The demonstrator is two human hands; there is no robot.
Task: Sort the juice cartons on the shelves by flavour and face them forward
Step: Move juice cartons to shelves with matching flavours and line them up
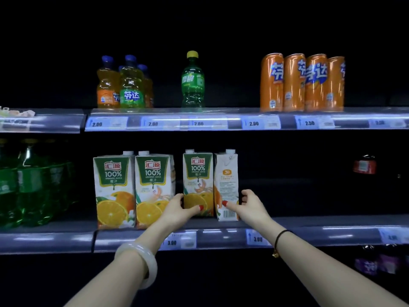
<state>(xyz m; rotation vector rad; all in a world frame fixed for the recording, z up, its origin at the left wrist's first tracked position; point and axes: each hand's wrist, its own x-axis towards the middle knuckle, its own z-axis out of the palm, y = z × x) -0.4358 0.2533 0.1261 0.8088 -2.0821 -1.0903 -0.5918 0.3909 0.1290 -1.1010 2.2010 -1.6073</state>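
Left hand (177,209) fingers grasped front-facing orange juice carton (197,173); right hand (251,204) fingers grasped side-turned carton (226,173) just beside it.

The left hand (177,210) wears at its wrist a thick, pale, glossy bangle (141,260). The right hand (250,207) has a thin black cord (279,237) with a small golden charm (275,254). The thumbnails (201,207) are painted red.

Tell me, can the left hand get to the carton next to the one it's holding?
Probably yes. The left hand grips the third carton; the second carton stands just left of it, with nothing between. The hand must let go first.
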